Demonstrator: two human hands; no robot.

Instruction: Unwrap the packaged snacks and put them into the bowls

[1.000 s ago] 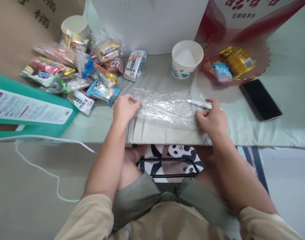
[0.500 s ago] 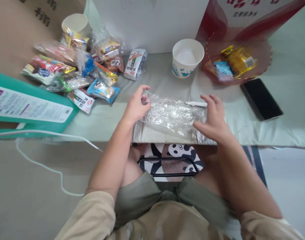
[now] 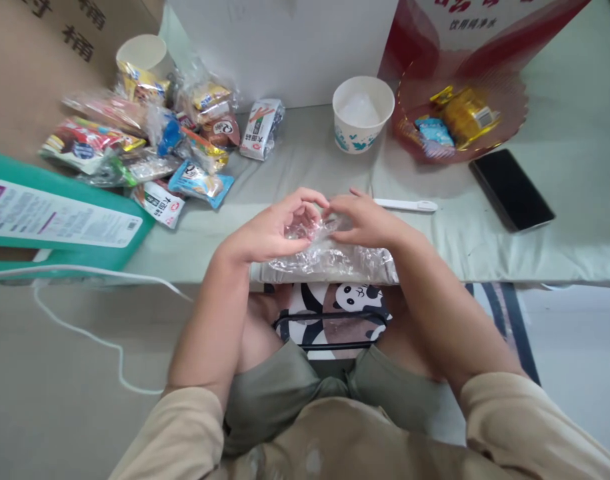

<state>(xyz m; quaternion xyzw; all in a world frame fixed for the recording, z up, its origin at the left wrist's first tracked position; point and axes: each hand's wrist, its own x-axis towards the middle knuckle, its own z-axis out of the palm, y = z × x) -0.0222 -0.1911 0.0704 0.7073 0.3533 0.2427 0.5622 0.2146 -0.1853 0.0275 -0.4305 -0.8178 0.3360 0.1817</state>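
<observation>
A crumpled clear plastic bag lies along the table's front edge, straight in front of me. My left hand has its fingers curled round the upper left part of the bag. From the other side my right hand pinches the same gathered plastic, so the two sets of fingertips nearly meet. Just beyond the right hand lies a slim white tool with a slot near its end; the hand covers its left end. Whether anything small sits in the gathered plastic is hidden.
Several wrapped snacks are heaped at the left beside a green box. A paper cup stands at the back. To its right are a pink glass bowl with snacks and a black phone. A white cable crosses the left.
Both hands have come together over the bag, the right moving left and the left slightly inward. The plastic is now bunched between them, and more of the white tool shows.
</observation>
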